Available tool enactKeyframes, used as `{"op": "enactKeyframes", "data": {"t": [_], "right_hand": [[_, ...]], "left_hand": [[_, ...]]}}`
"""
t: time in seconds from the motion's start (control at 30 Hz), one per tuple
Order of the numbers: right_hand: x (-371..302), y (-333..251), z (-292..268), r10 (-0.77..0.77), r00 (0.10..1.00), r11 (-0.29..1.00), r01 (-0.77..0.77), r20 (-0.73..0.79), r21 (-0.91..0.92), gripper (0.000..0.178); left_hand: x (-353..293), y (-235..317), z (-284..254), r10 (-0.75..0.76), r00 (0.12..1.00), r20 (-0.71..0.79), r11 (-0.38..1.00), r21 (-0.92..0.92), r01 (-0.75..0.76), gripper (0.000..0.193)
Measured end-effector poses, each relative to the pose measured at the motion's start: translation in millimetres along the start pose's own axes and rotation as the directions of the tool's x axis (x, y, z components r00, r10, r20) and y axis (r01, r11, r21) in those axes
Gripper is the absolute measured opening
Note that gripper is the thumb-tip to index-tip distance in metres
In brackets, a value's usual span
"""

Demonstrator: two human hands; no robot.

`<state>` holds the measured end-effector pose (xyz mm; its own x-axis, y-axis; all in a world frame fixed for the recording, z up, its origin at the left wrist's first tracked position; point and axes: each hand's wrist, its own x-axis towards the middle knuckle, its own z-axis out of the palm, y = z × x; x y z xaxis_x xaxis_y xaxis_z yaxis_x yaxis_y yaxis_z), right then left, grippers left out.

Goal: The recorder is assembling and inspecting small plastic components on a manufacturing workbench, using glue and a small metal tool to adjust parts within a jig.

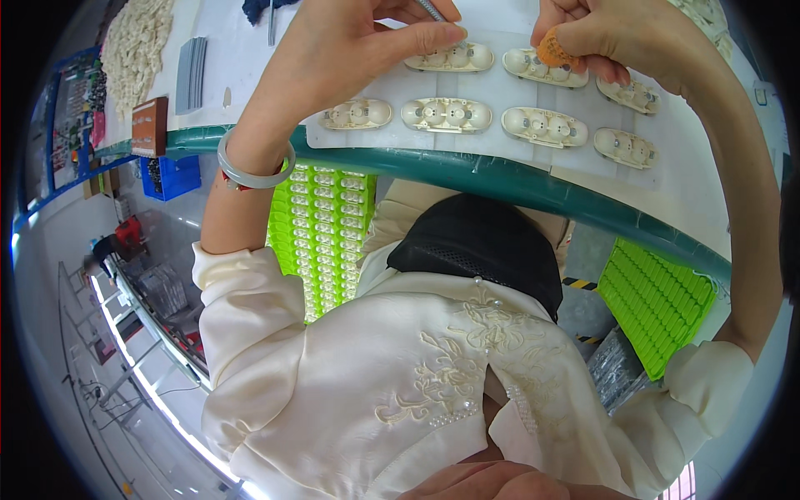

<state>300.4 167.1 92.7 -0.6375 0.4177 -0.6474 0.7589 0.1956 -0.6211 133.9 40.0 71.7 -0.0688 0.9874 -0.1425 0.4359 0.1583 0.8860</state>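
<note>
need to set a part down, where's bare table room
White tabletop lies bare between the grey strips and left forearm; another patch sits between the mat and right forearm. Crowded: the mat's cream pieces around left hand and right hand.

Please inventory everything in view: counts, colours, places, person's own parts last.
Oval parts: seven visible, cream, on sheet
Sheet: one, translucent, on table
Table: one, white, green edge, top
Metal rod: one, grey, left hand
Lump: one, orange, right hand
Heap: one, cream, upper left
Strips: uncounted, grey, near heap
Block: one, brown, table's left edge
Bin: one, blue, below block
Trays: at least two, green, below table
Unclear item: one, black, centre
Bracelet: one, pale, left wrist
Blouse: one, cream, lower centre
Hands: two, bare, over sheet
</note>
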Motion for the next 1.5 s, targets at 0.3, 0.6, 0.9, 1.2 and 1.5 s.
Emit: {"op": "enactKeyframes", "data": {"t": [0.3, 0.6, 0.9, 1.2, 1.5], "right_hand": [[1.9, 15.2, -6.2, 0.097, 0.995, 0.985, -0.101, 0.036, 0.136, 0.009], [-2.7, 10.3, -2.4, 0.084, 0.996, 0.979, -0.084, 0.008, 0.186, 0.009], [-6.9, -12.3, 7.7, -0.104, 0.991, 0.993, 0.108, -0.082, 0.049, 0.026], [-0.4, -11.5, 8.5, -0.078, 0.995, 0.997, 0.078, -0.066, 0.010, 0.022], [9.2, -18.4, 20.1, -0.046, 0.999, 0.999, 0.046, 0.019, 0.026, 0.014]], "left_hand": [[5.9, 1.6, -2.9, 0.019, 0.994, 0.111, 1.000, 0.018, -0.021, 0.011], [8.7, 8.0, 2.9, 0.052, 0.992, 0.117, 0.971, 0.226, -0.078, 0.012], [8.9, 7.9, 3.7, 0.072, 0.990, 0.124, 0.967, 0.233, -0.100, 0.011], [12.0, 6.0, 4.4, 0.097, 0.988, 0.120, 0.965, 0.233, -0.123, 0.010], [12.1, -1.3, 0.7, 0.158, 0.977, 0.142, 0.959, 0.214, -0.186, 0.009]]}}
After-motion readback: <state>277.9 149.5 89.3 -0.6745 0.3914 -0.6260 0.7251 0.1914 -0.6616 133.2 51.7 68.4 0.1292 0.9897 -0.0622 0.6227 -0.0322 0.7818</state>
